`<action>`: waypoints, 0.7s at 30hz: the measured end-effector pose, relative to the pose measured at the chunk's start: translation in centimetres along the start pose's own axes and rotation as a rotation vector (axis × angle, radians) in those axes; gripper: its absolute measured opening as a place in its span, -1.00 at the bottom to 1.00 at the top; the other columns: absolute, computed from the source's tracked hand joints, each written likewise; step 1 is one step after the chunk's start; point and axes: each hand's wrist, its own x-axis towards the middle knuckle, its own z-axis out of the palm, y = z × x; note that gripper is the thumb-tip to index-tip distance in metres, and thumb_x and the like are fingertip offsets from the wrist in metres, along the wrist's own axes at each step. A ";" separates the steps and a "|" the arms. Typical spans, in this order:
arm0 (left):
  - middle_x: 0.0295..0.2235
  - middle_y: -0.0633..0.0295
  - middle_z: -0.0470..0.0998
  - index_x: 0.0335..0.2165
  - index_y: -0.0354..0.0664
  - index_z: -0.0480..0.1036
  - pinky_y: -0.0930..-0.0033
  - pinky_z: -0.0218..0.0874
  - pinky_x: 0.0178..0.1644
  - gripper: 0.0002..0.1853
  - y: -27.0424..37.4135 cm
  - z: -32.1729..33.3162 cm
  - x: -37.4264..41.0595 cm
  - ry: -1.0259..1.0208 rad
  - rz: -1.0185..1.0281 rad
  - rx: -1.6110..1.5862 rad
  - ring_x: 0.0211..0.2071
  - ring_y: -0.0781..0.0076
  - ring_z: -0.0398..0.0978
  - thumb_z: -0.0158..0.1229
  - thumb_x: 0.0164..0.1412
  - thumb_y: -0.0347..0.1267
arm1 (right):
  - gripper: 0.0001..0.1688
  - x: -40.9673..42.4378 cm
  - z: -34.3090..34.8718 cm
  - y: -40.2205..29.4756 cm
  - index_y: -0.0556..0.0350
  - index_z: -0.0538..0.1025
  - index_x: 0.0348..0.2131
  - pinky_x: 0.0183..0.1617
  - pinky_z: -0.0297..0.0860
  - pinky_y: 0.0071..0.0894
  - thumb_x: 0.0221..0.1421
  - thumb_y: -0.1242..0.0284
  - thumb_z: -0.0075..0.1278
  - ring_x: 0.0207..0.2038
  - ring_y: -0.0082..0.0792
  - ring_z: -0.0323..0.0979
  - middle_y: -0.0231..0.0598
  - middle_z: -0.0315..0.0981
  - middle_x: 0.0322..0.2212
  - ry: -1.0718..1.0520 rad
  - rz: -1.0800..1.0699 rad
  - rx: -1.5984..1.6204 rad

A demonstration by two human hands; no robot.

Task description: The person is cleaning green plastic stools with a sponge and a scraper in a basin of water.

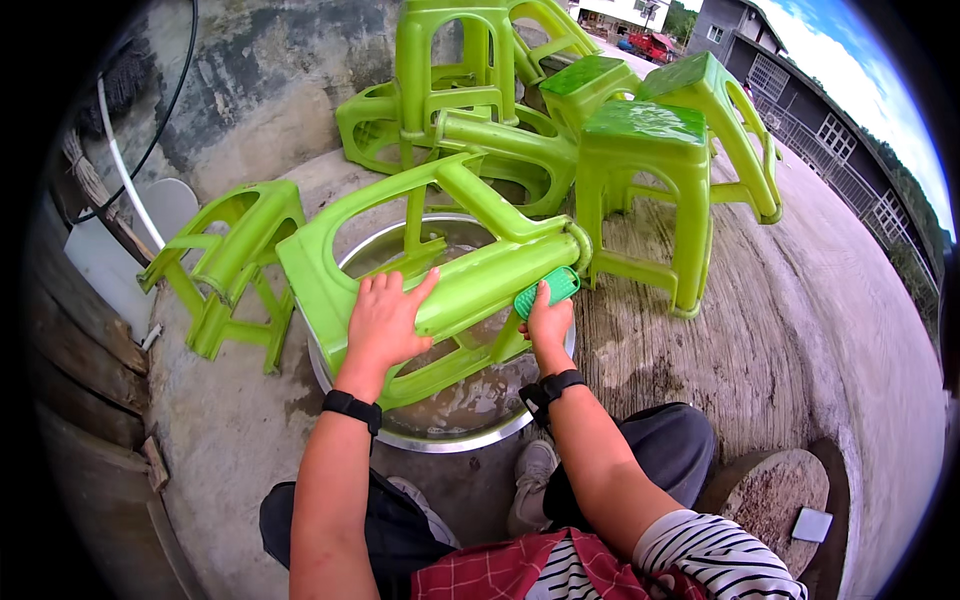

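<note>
A lime-green plastic stool [487, 281] lies on its side across a round metal basin [457, 444] of murky, sudsy water. My left hand [390, 319] grips the stool near its seat end, thumb and fingers spread over a leg. In my right hand [549, 322] is a green scrubbing brush [547, 291], pressed against the same leg towards its foot. The brush's bristles are hidden beneath its back.
Left of the basin, another green stool [244, 255] lies tipped over. Behind stand piled stools [457, 75], and a wet-topped stool [645, 150] is upright at right. A wooden stump [772, 502] with a small flat object [812, 524] is beside my right knee. Wooden boards [90, 390] border the left.
</note>
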 end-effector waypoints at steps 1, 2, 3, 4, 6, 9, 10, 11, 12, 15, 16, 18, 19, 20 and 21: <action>-0.37 0.14 0.30 0.10 0.15 0.24 0.23 0.03 -0.01 -0.04 -0.2 0.1 -0.5 0.000 -0.016 0.001 -0.21 0.15 0.25 0.36 -0.42 -0.18 | -0.39 -2.1 0.7 0.8 0.45 0.25 -0.36 -0.62 0.38 -0.14 0.05 0.13 0.02 -0.66 -0.01 0.45 0.19 0.42 -0.52 -0.015 -0.075 -0.063; -0.37 0.14 0.30 0.10 0.15 0.24 0.24 0.03 -0.01 -0.05 0.7 -0.2 1.0 0.020 0.018 -0.007 -0.21 0.15 0.25 0.36 -0.42 -0.18 | -0.38 -0.6 1.4 4.3 0.44 0.27 -0.35 -0.36 0.40 -0.04 0.02 0.12 0.04 -0.46 0.14 0.47 0.28 0.42 -0.46 0.068 -0.273 -0.173; -0.37 0.14 0.30 0.10 0.15 0.24 0.24 0.04 -0.01 -0.05 0.2 -0.1 0.5 0.020 -0.003 -0.002 -0.21 0.14 0.26 0.36 -0.42 -0.17 | -0.36 -2.9 1.9 5.4 0.43 0.29 -0.30 -0.19 0.34 0.00 -0.01 0.11 0.06 -0.31 0.22 0.43 0.33 0.42 -0.41 -0.110 -0.110 -0.241; -0.37 0.14 0.31 0.10 0.15 0.25 0.24 0.04 -0.01 -0.05 0.8 -0.2 1.2 0.012 0.028 -0.016 -0.21 0.14 0.26 0.36 -0.41 -0.17 | -0.37 -3.2 2.0 8.2 0.41 0.29 -0.23 -0.39 0.41 -0.06 0.00 0.15 0.07 -0.47 0.10 0.49 0.23 0.45 -0.48 -0.174 -0.090 -0.264; -0.36 0.13 0.31 0.10 0.15 0.25 0.23 0.04 -0.01 -0.06 0.8 -0.4 0.7 -0.012 0.034 -0.013 -0.21 0.14 0.26 0.36 -0.41 -0.16 | -0.47 -5.8 1.3 10.1 0.36 0.35 -0.24 -0.80 0.30 -0.35 0.03 0.20 0.05 -0.81 -0.28 0.39 -0.03 0.44 -0.64 -0.361 0.276 -0.122; -0.36 0.13 0.32 0.10 0.16 0.24 0.23 0.04 0.01 -0.06 0.5 0.1 0.6 -0.030 -0.009 -0.006 -0.20 0.13 0.26 0.35 -0.40 -0.15 | -0.48 -7.0 -1.0 9.6 0.36 0.36 -0.28 -0.80 0.30 -0.40 0.07 0.17 0.01 -0.79 -0.29 0.40 -0.04 0.44 -0.64 -0.540 0.213 -0.075; -0.34 0.12 0.31 0.11 0.18 0.23 0.24 0.02 0.03 -0.06 0.6 -0.4 0.7 -0.062 -0.038 -0.037 -0.18 0.14 0.26 0.35 -0.39 -0.16 | -0.48 -6.5 -1.4 8.8 0.37 0.35 -0.29 -0.81 0.29 -0.42 0.09 0.16 -0.01 -0.80 -0.32 0.38 -0.06 0.43 -0.65 -0.517 0.151 -0.059; -0.33 0.13 0.32 0.11 0.18 0.23 0.22 0.02 0.04 -0.06 0.7 -0.4 0.3 -0.065 -0.047 -0.021 -0.18 0.15 0.26 0.35 -0.39 -0.16 | -0.46 -6.0 -1.8 8.0 0.36 0.35 -0.31 -0.80 0.29 -0.45 0.11 0.12 -0.04 -0.79 -0.36 0.38 -0.09 0.43 -0.66 -0.541 0.099 0.008; -0.33 0.14 0.32 0.10 0.19 0.24 0.21 0.02 0.05 -0.07 0.8 -0.6 0.1 -0.057 -0.052 -0.005 -0.17 0.17 0.26 0.36 -0.38 -0.16 | -0.45 -5.0 -2.2 7.4 0.33 0.36 -0.32 -0.78 0.30 -0.47 0.12 0.08 -0.06 -0.78 -0.37 0.38 -0.11 0.42 -0.66 -0.527 0.094 0.070; -0.30 0.15 0.31 0.10 0.21 0.23 0.20 -0.01 0.08 -0.07 0.9 -0.4 0.3 -0.050 -0.063 0.013 -0.16 0.18 0.26 0.36 -0.37 -0.16 | -0.40 -2.3 -3.8 5.1 0.25 0.37 -0.35 -0.71 0.32 -0.52 0.13 -0.02 -0.13 -0.72 -0.43 0.38 -0.20 0.40 -0.65 -0.472 0.107 0.176; -0.30 0.15 0.31 0.11 0.21 0.23 0.20 -0.01 0.09 -0.07 1.0 -0.4 0.4 -0.059 -0.066 0.010 -0.15 0.18 0.25 0.36 -0.37 -0.16 | -0.32 -2.0 -4.4 4.3 0.25 0.39 -0.36 -0.63 0.34 -0.49 0.10 -0.11 -0.16 -0.65 -0.40 0.39 -0.24 0.37 -0.64 -0.458 0.128 0.189; -0.30 0.14 0.31 0.11 0.22 0.22 0.20 -0.02 0.09 -0.07 1.2 -0.5 0.5 -0.063 -0.069 0.011 -0.15 0.18 0.25 0.36 -0.36 -0.16 | -0.39 -0.9 -5.1 4.2 0.21 0.40 -0.41 -0.61 0.31 -0.50 0.09 -0.06 -0.11 -0.62 -0.45 0.37 -0.29 0.35 -0.64 -0.432 0.142 0.198; -0.30 0.14 0.32 0.11 0.21 0.22 0.20 -0.02 0.09 -0.07 1.3 -0.5 0.5 -0.059 -0.068 0.015 -0.16 0.17 0.26 0.36 -0.36 -0.15 | -0.44 -0.7 -5.5 4.1 0.20 0.40 -0.42 -0.62 0.30 -0.51 0.09 -0.01 -0.07 -0.61 -0.48 0.37 -0.31 0.35 -0.63 -0.428 0.139 0.200; -0.31 0.14 0.32 0.11 0.21 0.22 0.20 -0.02 0.09 -0.07 1.4 -0.5 0.5 -0.054 -0.066 0.018 -0.16 0.17 0.26 0.36 -0.36 -0.15 | -0.49 -0.7 -5.9 4.1 0.19 0.40 -0.42 -0.63 0.29 -0.52 0.09 0.04 -0.04 -0.62 -0.50 0.36 -0.32 0.35 -0.63 -0.442 0.131 0.203; -0.31 0.14 0.32 0.11 0.20 0.22 0.21 -0.03 0.08 -0.07 1.4 -0.7 0.7 -0.073 -0.069 0.013 -0.16 0.16 0.26 0.35 -0.36 -0.15 | -0.54 -0.7 -6.1 3.9 0.19 0.40 -0.43 -0.64 0.27 -0.53 0.09 0.10 -0.02 -0.63 -0.51 0.36 -0.33 0.35 -0.63 -0.452 0.123 0.218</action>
